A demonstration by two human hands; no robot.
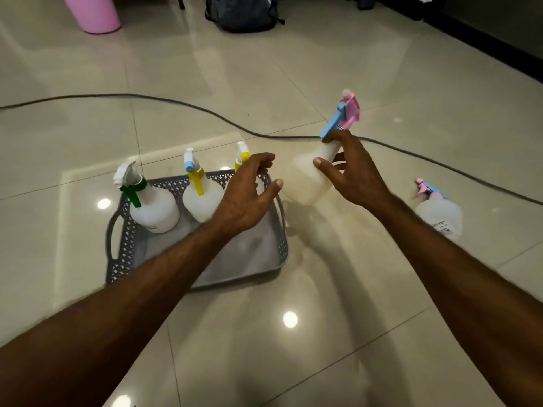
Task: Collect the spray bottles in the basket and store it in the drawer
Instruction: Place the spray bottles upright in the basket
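Note:
A grey perforated basket (276,251) sits on the tiled floor. Along its far side stand a green-triggered spray bottle (152,207), a yellow-triggered spray bottle (201,198) and a third bottle (243,155) mostly hidden behind my left hand. My left hand (249,195) hovers over the basket's right part, fingers apart, holding nothing. My right hand (349,168) grips the neck of a white bottle with a pink and blue sprayer (308,179), tilted in the air just right of the basket. Another pink-and-blue spray bottle (439,214) stands on the floor to the right.
A dark cable (205,111) runs across the floor behind the basket. A pink bin (94,13) stands far left and a dark backpack (244,13) at the far middle. A dark cabinet base (484,33) lines the far right.

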